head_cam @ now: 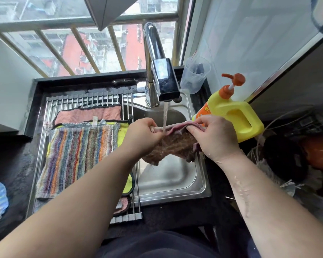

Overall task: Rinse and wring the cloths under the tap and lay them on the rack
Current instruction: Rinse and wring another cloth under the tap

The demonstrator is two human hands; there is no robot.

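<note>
A barred window [86,51] fills the wall ahead of you, and below it a dark table [13,164] frames a steel sink [172,179]. The tap [162,79] arches over the sink's far edge, and its stream [165,116] falls straight down between your hands.

Your left hand [142,135] has its fingers curled tight round one bunched end of the brown cloth [175,146]. Your right hand [214,138] pinches the other end, fingers folded over the pinkish top hem. The hem is stretched between them under the water, and the rest hangs into the basin above bare steel.

The rack [82,99] covers the left part of the sink, and its right edge runs just beside your left wrist. On it lie a pink cloth [88,114] at the far end, a striped cloth [76,157] nearer you, and a yellow-green cloth [123,135] under the striped one, showing along the right edge. Bare rods show only along the far end and the left side.

On the right rim, a yellow pump bottle [237,116] stands just behind your right hand, and a clear cup [194,75] sits in the far corner beside the tap. Bare basin floor shows between the hanging cloth and the near rim.
</note>
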